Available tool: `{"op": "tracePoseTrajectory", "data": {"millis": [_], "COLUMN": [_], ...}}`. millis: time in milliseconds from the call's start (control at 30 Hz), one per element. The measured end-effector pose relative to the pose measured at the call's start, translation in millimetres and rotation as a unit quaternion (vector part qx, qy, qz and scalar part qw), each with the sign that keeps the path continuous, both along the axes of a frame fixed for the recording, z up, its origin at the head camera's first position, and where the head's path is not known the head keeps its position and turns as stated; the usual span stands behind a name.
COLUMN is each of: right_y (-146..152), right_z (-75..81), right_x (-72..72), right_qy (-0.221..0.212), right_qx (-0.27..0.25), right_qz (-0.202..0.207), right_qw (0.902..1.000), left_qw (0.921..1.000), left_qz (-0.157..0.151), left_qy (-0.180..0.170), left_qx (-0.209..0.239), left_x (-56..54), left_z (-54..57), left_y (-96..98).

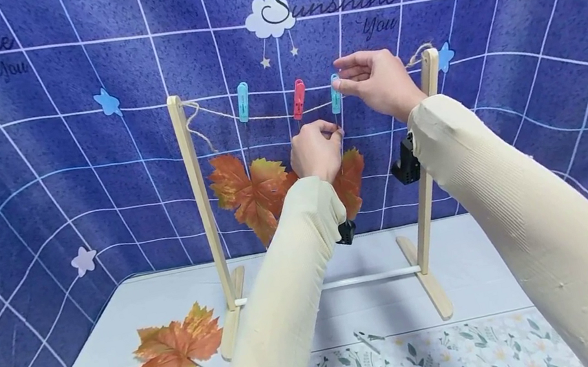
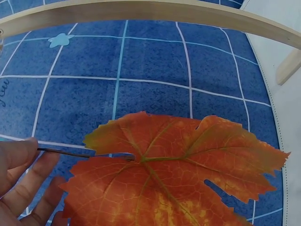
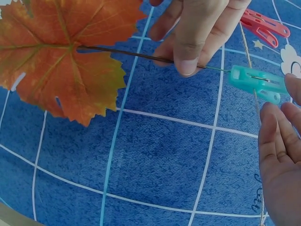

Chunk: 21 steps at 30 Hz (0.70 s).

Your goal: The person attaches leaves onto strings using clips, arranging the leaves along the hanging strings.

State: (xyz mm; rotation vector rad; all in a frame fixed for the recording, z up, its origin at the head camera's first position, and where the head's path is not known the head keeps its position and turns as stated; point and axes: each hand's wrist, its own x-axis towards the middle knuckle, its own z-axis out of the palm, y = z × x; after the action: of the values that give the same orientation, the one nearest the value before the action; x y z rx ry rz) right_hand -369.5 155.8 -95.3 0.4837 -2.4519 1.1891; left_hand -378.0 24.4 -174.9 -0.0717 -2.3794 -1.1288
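In the head view my left hand (image 1: 317, 150) pinches the thin dark stem (image 3: 127, 54) of an orange-red artificial maple leaf (image 2: 174, 165), just below the twine. The leaf lies partly behind that wrist. My right hand (image 1: 379, 83) holds a teal clothespin (image 3: 254, 80) by its handle end, thumb on one side and fingers on the other. The stem's upper end meets the clothespin's jaws, which sit at the twine (image 1: 270, 117). Left along the twine are a red clothespin (image 1: 299, 99) and a blue clothespin (image 1: 243, 102); a leaf (image 1: 248, 191) hangs beneath the blue one.
Two wooden posts (image 1: 202, 206) on feet carry the twine, joined low down by a white rod (image 1: 372, 277). Another maple leaf (image 1: 173, 352) lies on the table (image 1: 160, 292) at the left. Near the front, a small greyish clothespin (image 1: 369, 339) lies on the floral cloth (image 1: 408, 360).
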Motion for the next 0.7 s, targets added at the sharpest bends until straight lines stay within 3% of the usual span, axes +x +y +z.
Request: {"op": "tracePoseTrajectory", "data": {"millis": [400,533,700], "right_y": [-1.5,-1.2,3.5], "right_z": [-12.1,-20.5,-36.2], "right_x": [16.8,24.0,27.9], "right_qy": [0.045,0.076,0.085], "right_qx": [0.008,-0.002,-0.015], "right_qz": [-0.045,-0.06,-0.064], "right_qw": [0.9979,0.9953,0.9942], "left_qw": [0.9999,0.9996,0.9994], "left_qz": [-0.005,-0.015,-0.026], "left_qy": [-0.014,-0.021,-0.007], "left_qx": [-0.003,-0.009,-0.022], "left_x": [5.2,8.9,14.5], "left_z": [-7.1,-10.4,-16.6], "left_y": [-3.1,-8.7,-17.5]}}
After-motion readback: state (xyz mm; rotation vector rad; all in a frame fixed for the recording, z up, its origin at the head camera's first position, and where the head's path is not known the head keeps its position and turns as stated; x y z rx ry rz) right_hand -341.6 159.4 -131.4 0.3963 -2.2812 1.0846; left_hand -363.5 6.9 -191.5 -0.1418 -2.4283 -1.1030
